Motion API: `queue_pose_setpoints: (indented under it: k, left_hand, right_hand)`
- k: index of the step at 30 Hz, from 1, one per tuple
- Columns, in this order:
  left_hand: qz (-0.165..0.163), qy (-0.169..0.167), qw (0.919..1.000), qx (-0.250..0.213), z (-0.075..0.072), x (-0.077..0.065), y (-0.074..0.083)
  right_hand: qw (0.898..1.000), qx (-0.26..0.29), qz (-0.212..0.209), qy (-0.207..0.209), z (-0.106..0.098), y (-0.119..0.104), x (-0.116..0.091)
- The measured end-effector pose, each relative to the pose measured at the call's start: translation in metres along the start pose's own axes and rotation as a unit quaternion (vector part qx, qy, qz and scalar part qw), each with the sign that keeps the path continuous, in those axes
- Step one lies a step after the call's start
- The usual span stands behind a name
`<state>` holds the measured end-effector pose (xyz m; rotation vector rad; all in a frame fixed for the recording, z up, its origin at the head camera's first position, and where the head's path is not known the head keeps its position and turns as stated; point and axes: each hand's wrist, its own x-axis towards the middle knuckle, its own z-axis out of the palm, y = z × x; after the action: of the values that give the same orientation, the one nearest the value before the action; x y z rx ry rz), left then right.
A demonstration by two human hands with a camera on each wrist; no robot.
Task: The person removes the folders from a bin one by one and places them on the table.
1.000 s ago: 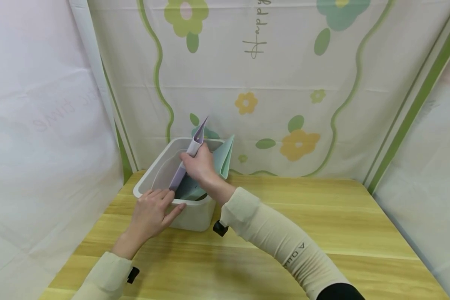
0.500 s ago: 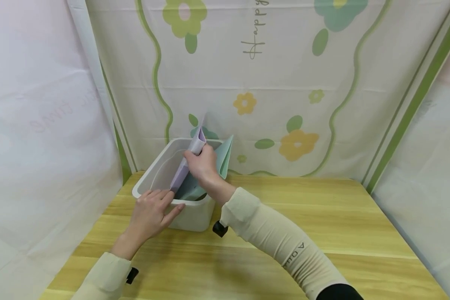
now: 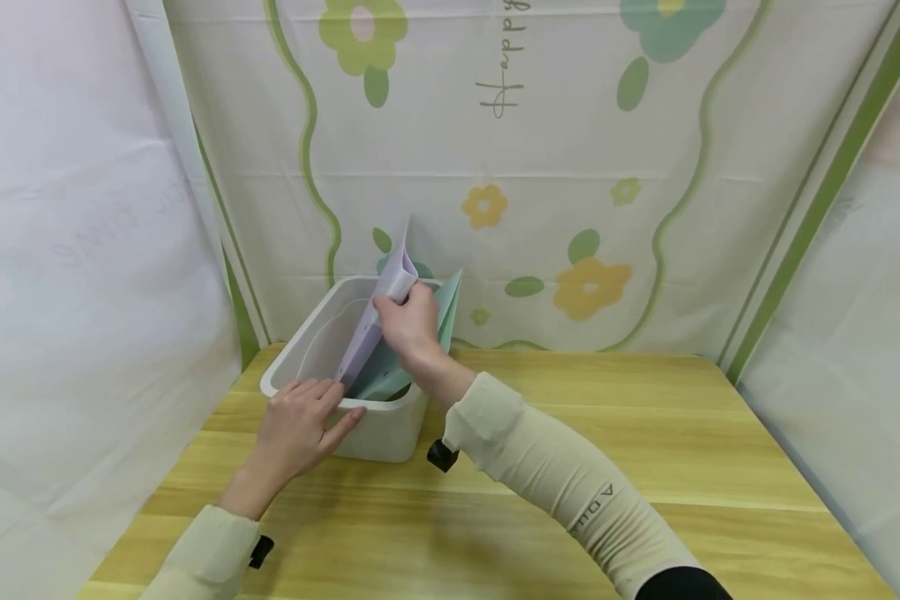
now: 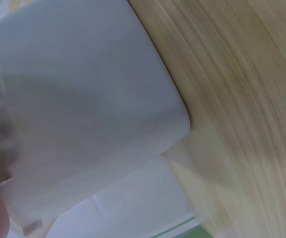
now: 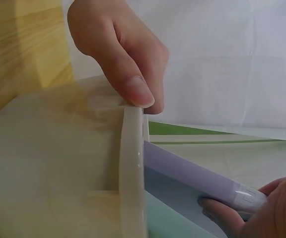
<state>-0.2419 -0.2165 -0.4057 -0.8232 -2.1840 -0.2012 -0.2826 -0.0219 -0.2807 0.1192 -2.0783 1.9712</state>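
Note:
A white plastic bin (image 3: pixel 378 437) stands at the left of the wooden table. My left hand (image 3: pixel 292 425) grips its near rim, the thumb outside and the fingers over the edge; the right wrist view shows this left hand (image 5: pixel 118 54) from the side. My right hand (image 3: pixel 412 325) holds a purple file folder (image 3: pixel 360 337) by its spine. The folder leans in the bin, lower end inside, upper end sticking out above the far rim. Beside it on the right leans a green folder (image 3: pixel 378 371), partly hidden by my right hand. The bin's outer wall (image 4: pixel 93 99) fills much of the left wrist view.
A patterned cloth (image 3: pixel 547 167) with flowers hangs right behind the table. White cloth (image 3: pixel 97 275) hangs at the left side, and more at the right. The wooden table top (image 3: pixel 585 450) stretches to the right of the bin.
My right hand has shifted slightly right with the purple folder, which has turned so that more of its spine shows. My left hand stays on the rim.

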Motion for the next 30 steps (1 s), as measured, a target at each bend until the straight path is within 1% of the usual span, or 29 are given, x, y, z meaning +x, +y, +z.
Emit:
queue_pose_setpoints:
  k: [5, 10, 15, 21, 26, 30]
  left_hand:
    - [-0.004, -0.003, 1.0000, -0.001, -0.001, 0.001, 0.001]
    - [-0.009, -0.009, 0.9999, -0.003, -0.002, 0.001, 0.002]
    - [-0.008, -0.010, 0.9999, -0.003, -0.002, 0.001, 0.002]
    - [-0.007, -0.009, 0.9999, -0.003, 0.000, 0.000, 0.001]
    - [-0.008, -0.007, 0.9999, -0.004, 0.000, -0.001, 0.001]
    - [-0.010, -0.010, 0.9999, -0.004, -0.001, 0.000, 0.002]
  right_hand:
    - [1.000, -0.002, 0.003, -0.002, -0.004, -0.004, 0.001]
    - [1.000, 0.021, 0.016, -0.013, -0.009, -0.008, 0.002]
    - [0.999, 0.032, 0.026, -0.016, -0.013, -0.010, 0.002]
    - [0.997, 0.065, 0.039, -0.020, -0.016, -0.011, 0.003]
    - [0.995, 0.090, 0.036, -0.022, -0.019, -0.012, 0.005]
    - [0.994, 0.097, 0.031, -0.026, -0.024, -0.012, 0.008]
